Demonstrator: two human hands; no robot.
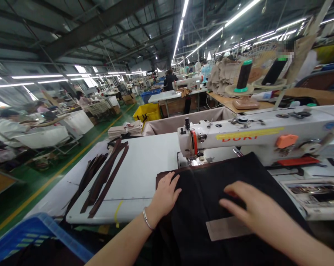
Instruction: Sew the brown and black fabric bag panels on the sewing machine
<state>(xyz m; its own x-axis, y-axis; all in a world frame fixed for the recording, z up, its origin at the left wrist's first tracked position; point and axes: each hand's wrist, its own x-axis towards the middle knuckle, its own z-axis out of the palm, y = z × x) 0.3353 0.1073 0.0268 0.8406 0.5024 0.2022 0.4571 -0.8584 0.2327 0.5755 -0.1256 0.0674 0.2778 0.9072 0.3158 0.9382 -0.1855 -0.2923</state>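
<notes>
A large piece of black fabric (203, 192) lies over the table's front edge, its far edge running up to the needle area of a white sewing machine (252, 133). Brown fabric peeks out along its left and far edges. My left hand (167, 194) rests on the near left corner of the cloth, fingers stretched toward the machine's foot. Over the right part of the cloth is my right hand (247, 203), thumb and fingers apart with nothing between them. A pale beige strip (228, 228) lies on the black fabric, partly hidden beneath that hand.
Dark brown strips (108, 177) lie on the left of the white tabletop (147, 159). A blue basket (53, 229) stands at lower left. Behind the table are a stack of beige pieces (125, 129), a yellow crate (147, 112) and thread cones (243, 75). Other people work farther off.
</notes>
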